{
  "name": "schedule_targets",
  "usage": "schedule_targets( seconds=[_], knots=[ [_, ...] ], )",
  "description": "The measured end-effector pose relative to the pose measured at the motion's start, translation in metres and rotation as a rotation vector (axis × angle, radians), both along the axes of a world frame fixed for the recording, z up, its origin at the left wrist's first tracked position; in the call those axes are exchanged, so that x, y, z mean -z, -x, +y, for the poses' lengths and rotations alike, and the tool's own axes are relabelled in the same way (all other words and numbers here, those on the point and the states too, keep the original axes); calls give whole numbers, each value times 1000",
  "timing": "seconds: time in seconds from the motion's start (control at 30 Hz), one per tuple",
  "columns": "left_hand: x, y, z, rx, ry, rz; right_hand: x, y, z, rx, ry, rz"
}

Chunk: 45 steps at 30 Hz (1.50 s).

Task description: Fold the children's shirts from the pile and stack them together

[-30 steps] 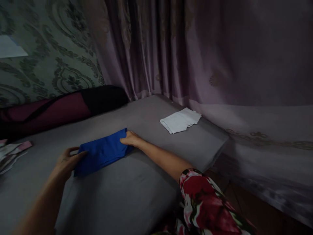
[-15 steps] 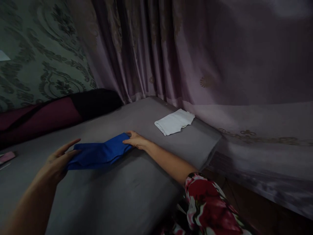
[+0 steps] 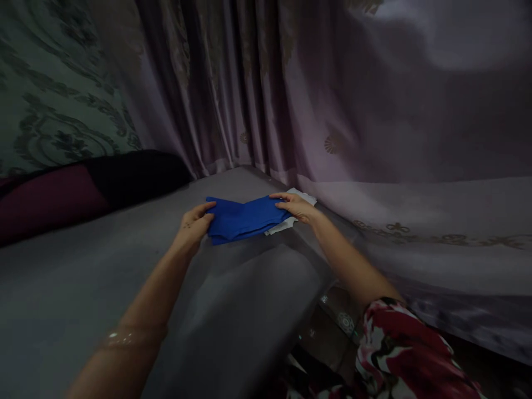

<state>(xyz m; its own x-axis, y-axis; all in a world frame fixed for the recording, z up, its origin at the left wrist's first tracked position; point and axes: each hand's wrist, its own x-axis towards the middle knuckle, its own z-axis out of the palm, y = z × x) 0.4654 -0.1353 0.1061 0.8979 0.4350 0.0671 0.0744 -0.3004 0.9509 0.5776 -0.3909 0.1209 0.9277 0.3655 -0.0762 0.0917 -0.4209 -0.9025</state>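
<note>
A folded blue cloth garment is stretched between my two hands, sagging a little at its middle. My left hand pinches its left end, thumb on top. At the right end, my right hand grips it with thumb and fingers. Partly hidden behind and under the blue cloth lies a folded white garment on the grey bed surface. Whether the blue cloth rests on the white one, I cannot tell.
A long maroon and black bolster lies along the patterned green wall. Mauve curtains hang behind the bed's far and right edges. The bed's near right edge drops to a dark floor.
Both hands have carried the blue garment right and away from me, so that it now overlaps the white garment in view. The camera has turned slightly to the right.
</note>
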Motion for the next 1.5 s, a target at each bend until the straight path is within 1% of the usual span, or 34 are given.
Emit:
schedule_targets(
  seconds=[0.1, 0.17, 0.3, 0.47, 0.67, 0.77, 0.83, 1.0, 1.13, 1.2, 1.3, 1.4, 1.5],
  knots=[
    [8, -28, -29, 107, 75, -23, -6, -18, -30, 47, 81, -85],
    [13, -43, -47, 174, 84, -31, -9, -30, -46, 71, 141, -116],
    [24, -71, -77, 272, 109, -4, -8, -53, -67, 105, 263, -176],
    [41, -95, -103, 306, 123, 34, 2, -83, -81, 70, 381, -263],
    [57, -106, -126, 280, 308, 35, 12, -110, -86, 38, 512, -402],
    [64, -108, -133, 267, 379, 22, 16, -119, -89, 16, 573, -433],
    [68, -108, -136, 259, 389, 17, 18, -123, -92, 17, 595, -453],
    [81, -108, -137, 241, 368, 11, 28, -128, -96, 9, 614, -482],
    [89, -107, -137, 186, 322, 36, 40, -128, -96, -13, 592, -492],
    [89, -106, -137, 145, 270, 41, 46, -128, -97, -21, 594, -504],
    [85, -104, -138, 107, 166, 80, 52, -127, -98, -13, 628, -496],
    [81, -105, -136, 113, 77, 167, 56, -124, -98, 18, 683, -466],
    [82, -108, -133, 150, -7, 211, 59, -120, -97, 72, 741, -431]
  ],
)
